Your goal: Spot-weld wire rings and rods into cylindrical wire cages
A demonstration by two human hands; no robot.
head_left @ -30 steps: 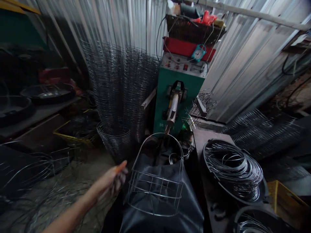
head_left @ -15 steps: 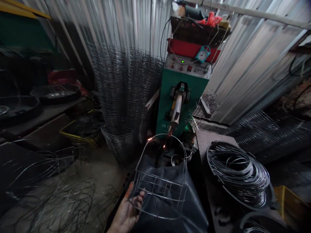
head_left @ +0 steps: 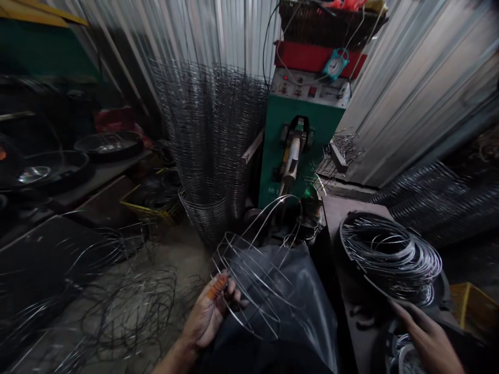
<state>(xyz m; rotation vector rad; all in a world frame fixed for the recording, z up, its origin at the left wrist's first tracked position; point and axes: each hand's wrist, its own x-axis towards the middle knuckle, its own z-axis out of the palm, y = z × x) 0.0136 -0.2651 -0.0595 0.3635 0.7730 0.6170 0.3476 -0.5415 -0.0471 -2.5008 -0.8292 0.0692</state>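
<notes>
My left hand (head_left: 210, 309) is closed around the lower edge of a wire basket frame (head_left: 257, 275), with an orange wrap showing on one finger. The frame is tilted and smeared by motion. Its arched top wire reaches up to the electrode tip (head_left: 287, 184) of a green welding machine (head_left: 268, 130). Over at the lower right, my right hand (head_left: 431, 337) stretches its fingers out beside the lower black tray (head_left: 384, 345) of wire rings, and nothing shows in its grasp. Just above those fingers is a larger round tray (head_left: 346, 249) heaped with wire rings (head_left: 405, 254).
Tall stacks of wire baskets (head_left: 202, 135) stand left of the machine. Tangled wire pieces (head_left: 132, 306) cover the floor at left, near a yellow crate (head_left: 156, 210). Dark sheeting (head_left: 312, 291) drapes below the frame. Another yellow crate (head_left: 473, 306) sits at right.
The basket frame has tilted and turned in my left hand. My right hand has come into view at the lower right. Sparks are gone, and the machine's lamp went from green to red.
</notes>
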